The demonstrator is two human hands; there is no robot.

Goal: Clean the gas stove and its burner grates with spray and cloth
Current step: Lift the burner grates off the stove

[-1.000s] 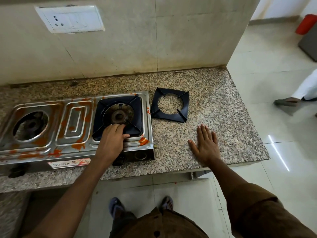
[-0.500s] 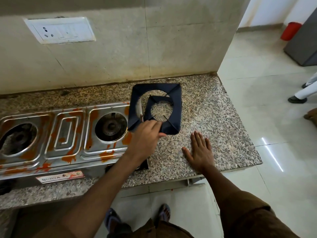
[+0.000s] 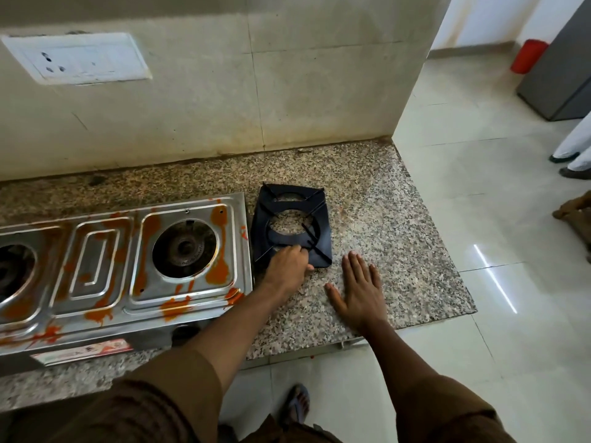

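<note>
— Hands?
— Left hand [image 3: 289, 263] gripped the top grate [image 3: 292, 231] by its near edge; right hand [image 3: 359, 290] lay flat on the counter [image 3: 399, 251].
— Change?
— Grate left the stove [image 3: 128, 266], now stacked on the other, just beside it

White switch plate [image 3: 75, 59] on wall, red bin [image 3: 527, 55] by grey cabinet [image 3: 563, 75], granite counter [image 3: 383, 225]

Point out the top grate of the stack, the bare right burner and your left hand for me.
top grate [image 3: 321, 240]: head view, right frame edge.
right burner [image 3: 185, 248]: head view, centre cap.
left hand [image 3: 289, 263]: head view, back of hand.
</note>
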